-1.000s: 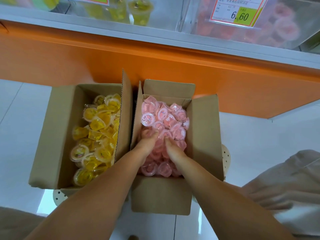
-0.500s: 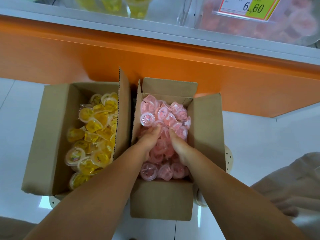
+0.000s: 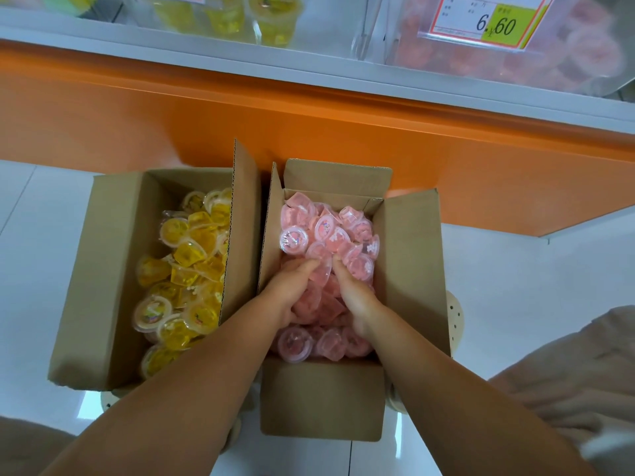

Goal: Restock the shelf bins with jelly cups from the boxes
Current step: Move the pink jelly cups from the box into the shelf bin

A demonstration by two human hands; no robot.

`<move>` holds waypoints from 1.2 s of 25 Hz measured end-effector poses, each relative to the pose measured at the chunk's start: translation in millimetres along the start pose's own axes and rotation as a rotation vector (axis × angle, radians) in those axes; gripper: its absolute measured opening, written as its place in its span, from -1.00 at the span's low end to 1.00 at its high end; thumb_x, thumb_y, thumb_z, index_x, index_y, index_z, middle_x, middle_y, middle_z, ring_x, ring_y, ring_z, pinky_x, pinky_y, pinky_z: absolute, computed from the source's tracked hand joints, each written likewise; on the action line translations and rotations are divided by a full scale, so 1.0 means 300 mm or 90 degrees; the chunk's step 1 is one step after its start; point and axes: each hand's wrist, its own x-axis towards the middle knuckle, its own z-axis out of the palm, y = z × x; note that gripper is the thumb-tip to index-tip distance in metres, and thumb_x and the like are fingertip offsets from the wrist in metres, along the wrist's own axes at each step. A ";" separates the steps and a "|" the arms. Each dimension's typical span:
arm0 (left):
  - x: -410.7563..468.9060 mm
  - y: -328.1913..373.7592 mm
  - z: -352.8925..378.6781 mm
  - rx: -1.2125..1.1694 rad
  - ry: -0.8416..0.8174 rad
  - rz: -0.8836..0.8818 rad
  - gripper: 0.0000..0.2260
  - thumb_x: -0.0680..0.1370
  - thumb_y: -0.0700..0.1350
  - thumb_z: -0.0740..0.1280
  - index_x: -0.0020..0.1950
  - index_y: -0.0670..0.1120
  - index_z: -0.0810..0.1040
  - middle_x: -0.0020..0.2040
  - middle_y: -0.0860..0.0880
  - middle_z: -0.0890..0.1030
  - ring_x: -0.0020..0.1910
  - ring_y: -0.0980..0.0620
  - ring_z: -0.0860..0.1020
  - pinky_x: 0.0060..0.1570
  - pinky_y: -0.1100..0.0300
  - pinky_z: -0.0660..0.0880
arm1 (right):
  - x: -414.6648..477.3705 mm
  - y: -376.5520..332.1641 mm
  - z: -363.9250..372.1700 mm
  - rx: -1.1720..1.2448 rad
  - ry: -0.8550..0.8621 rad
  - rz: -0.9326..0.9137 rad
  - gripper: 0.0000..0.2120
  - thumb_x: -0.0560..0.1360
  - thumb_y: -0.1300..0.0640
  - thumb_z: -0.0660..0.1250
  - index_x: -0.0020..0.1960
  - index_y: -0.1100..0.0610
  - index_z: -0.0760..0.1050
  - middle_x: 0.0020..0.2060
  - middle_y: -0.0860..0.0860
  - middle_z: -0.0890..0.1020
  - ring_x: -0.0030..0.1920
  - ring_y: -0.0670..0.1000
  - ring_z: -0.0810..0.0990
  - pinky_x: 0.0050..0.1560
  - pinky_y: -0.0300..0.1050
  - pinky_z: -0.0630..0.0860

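Observation:
Two open cardboard boxes stand side by side on the floor. The right box (image 3: 410, 269) holds several pink jelly cups (image 3: 328, 231). The left box (image 3: 103, 262) holds several yellow jelly cups (image 3: 185, 266). My left hand (image 3: 292, 292) and my right hand (image 3: 354, 293) are both down in the right box, cupped toward each other around a heap of pink cups between them. Above, a clear shelf bin (image 3: 570, 63) holds pink cups, and another bin (image 3: 220, 18) holds yellow cups.
An orange shelf base (image 3: 343, 132) runs behind the boxes under a grey shelf edge (image 3: 309, 73). A price tag (image 3: 488, 20) reading 6.60 hangs on the pink bin. Beige cloth (image 3: 577, 379) lies at the right. White floor tiles (image 3: 27, 235) surround the boxes.
Both hands have dug in and drawn together, gathering pink cups between them and lifting slightly. The view has tilted up a little toward the shelf.

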 end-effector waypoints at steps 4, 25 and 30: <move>-0.037 0.014 0.006 -0.036 -0.018 0.019 -0.70 0.55 0.20 0.31 0.19 0.09 0.56 0.02 -0.04 0.66 -0.04 -0.10 0.66 -0.03 -0.13 0.63 | -0.026 -0.014 0.022 0.080 -0.067 -0.023 -0.20 0.13 -0.56 0.30 0.25 -0.16 0.52 0.22 -0.05 0.60 0.19 0.06 0.58 0.25 0.12 0.48; -0.440 0.229 -0.017 -0.108 -0.164 0.200 -0.56 0.56 0.27 0.30 0.26 -0.01 0.60 0.18 -0.14 0.65 -0.01 -0.12 0.71 -0.15 -0.09 0.66 | -0.434 -0.301 -0.096 0.196 -0.175 -0.239 -0.74 0.55 -0.06 0.30 0.04 0.12 0.60 -0.20 0.07 0.67 -0.32 -0.01 0.64 -0.43 -0.19 0.54; -0.518 0.258 -0.025 -0.151 -0.193 0.231 -0.57 0.58 0.27 0.26 0.18 -0.03 0.64 0.01 -0.09 0.73 -0.10 -0.05 0.72 -0.20 -0.03 0.67 | -0.522 -0.368 -0.084 0.170 -0.160 -0.263 -0.67 0.54 -0.05 0.32 0.20 0.12 0.56 -0.12 0.07 0.66 -0.29 -0.01 0.64 -0.44 -0.21 0.53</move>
